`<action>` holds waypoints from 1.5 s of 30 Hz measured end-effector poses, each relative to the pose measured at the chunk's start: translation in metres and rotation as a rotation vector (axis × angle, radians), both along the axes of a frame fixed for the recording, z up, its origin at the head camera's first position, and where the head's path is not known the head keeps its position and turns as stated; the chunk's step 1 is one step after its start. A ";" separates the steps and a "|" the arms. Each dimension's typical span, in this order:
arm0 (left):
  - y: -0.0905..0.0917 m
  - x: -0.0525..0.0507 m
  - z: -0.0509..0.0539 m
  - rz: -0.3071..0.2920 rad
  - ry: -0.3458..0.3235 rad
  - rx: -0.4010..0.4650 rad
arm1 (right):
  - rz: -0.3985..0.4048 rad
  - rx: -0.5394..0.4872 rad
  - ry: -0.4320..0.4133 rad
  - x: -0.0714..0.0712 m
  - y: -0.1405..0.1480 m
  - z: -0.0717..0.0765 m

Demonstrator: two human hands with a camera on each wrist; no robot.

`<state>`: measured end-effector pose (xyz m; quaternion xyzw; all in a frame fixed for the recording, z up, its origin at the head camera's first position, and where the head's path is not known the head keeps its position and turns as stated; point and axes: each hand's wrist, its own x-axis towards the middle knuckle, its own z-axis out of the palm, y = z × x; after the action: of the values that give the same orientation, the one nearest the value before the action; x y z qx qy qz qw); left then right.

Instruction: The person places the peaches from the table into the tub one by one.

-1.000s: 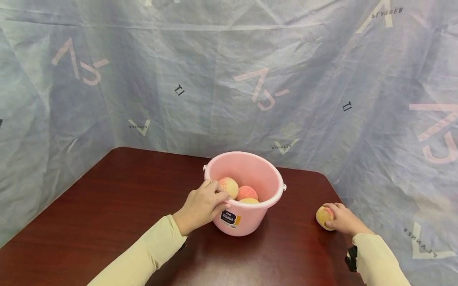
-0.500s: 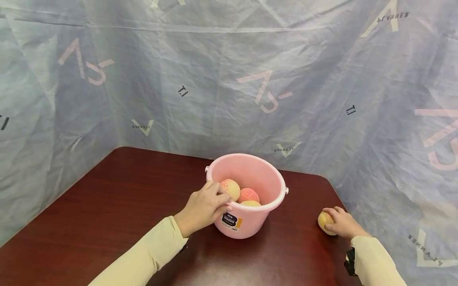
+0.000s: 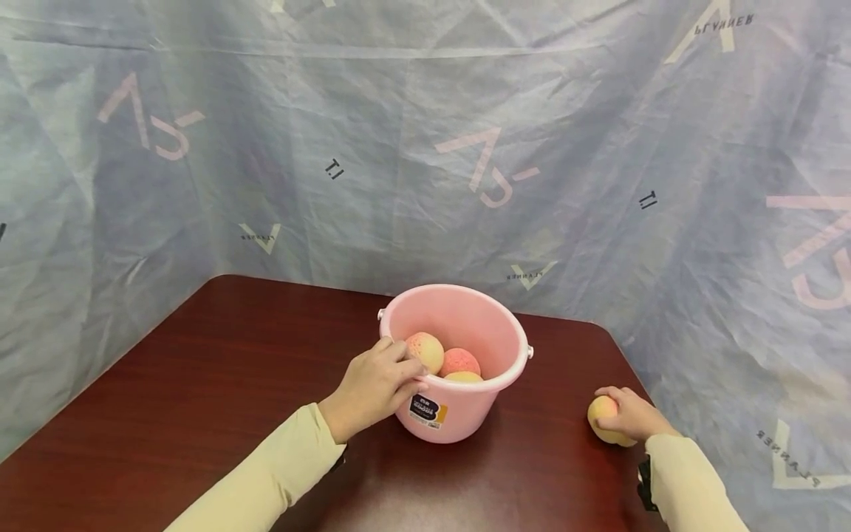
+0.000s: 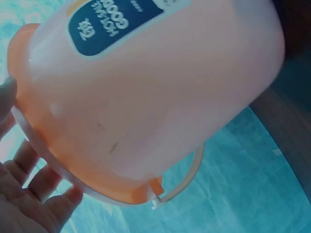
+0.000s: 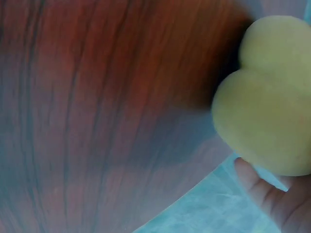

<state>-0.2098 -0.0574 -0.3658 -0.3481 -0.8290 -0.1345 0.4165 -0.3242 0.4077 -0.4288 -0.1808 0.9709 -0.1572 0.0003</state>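
Note:
A pink plastic bucket (image 3: 459, 417) stands on the table, its label facing me. At its near left rim my left hand (image 3: 374, 386) grips the edge, fingers over the rim and thumb outside. Inside the bucket lie a pale speckled peach (image 3: 426, 350), a pinkish-red peach (image 3: 460, 361) and a yellow one (image 3: 463, 377), partly covered by the rim. Far to the right, my right hand (image 3: 633, 415) holds another peach (image 3: 601, 423) between thumb and fingers, low at the table's right side. The right wrist view shows that peach's (image 5: 272, 111) yellow, cleft side.
The dark red-brown wooden table (image 3: 219, 369) extends left of the bucket. Grey printed sheeting (image 3: 399, 148) hangs behind and along both sides, close to the table's right edge near my right hand. The bucket's white handle (image 4: 187, 179) hangs down in the left wrist view.
The peach at my right hand has turned, so its pink patch has shifted from beside the fingers to its upper left. My right hand has moved slightly; the left hand stays on the rim.

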 end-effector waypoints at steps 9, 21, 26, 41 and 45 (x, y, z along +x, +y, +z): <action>-0.004 0.003 0.005 0.012 -0.049 -0.002 | 0.032 0.003 0.019 0.005 -0.007 -0.003; 0.000 0.001 0.004 -0.006 -0.026 0.027 | -0.024 0.073 -0.010 0.012 -0.010 0.005; 0.000 0.000 0.001 -0.002 0.044 0.034 | -0.004 0.077 0.006 0.013 -0.014 0.006; 0.002 -0.005 -0.003 -0.093 0.185 0.002 | -0.053 0.086 -0.041 0.021 -0.018 0.004; 0.003 -0.006 -0.004 -0.103 0.179 0.012 | -0.049 0.085 -0.027 0.022 -0.018 0.003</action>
<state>-0.2154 -0.0546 -0.3700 -0.3984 -0.7686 -0.1294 0.4834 -0.3023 0.3902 -0.4254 -0.1546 0.9807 -0.1183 0.0172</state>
